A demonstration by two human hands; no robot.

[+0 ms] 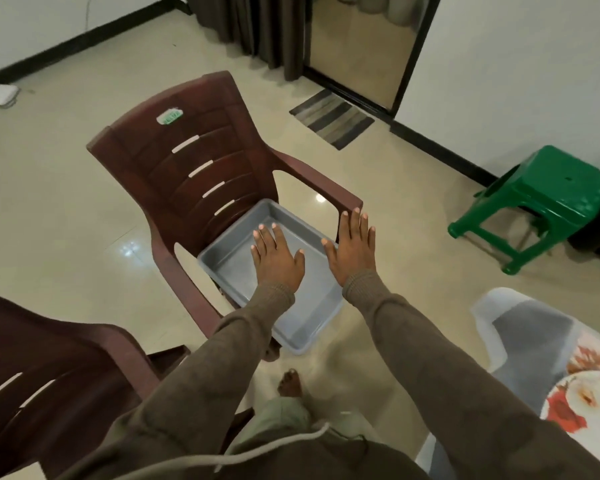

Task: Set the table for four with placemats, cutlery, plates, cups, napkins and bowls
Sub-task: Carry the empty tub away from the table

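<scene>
Notably, left hand and right hand hover flat, fingers spread, holding nothing, above empty grey tray overhanging maroon chair seat; bumping it could tip it off. Floral plate on table, lower right.

No legible text, brand, number or sign anywhere in view; one white-and-green sticker on the upper backrest of the brown plastic chair, printing too small and blurred to read; no markings visible on other surfaces
</scene>
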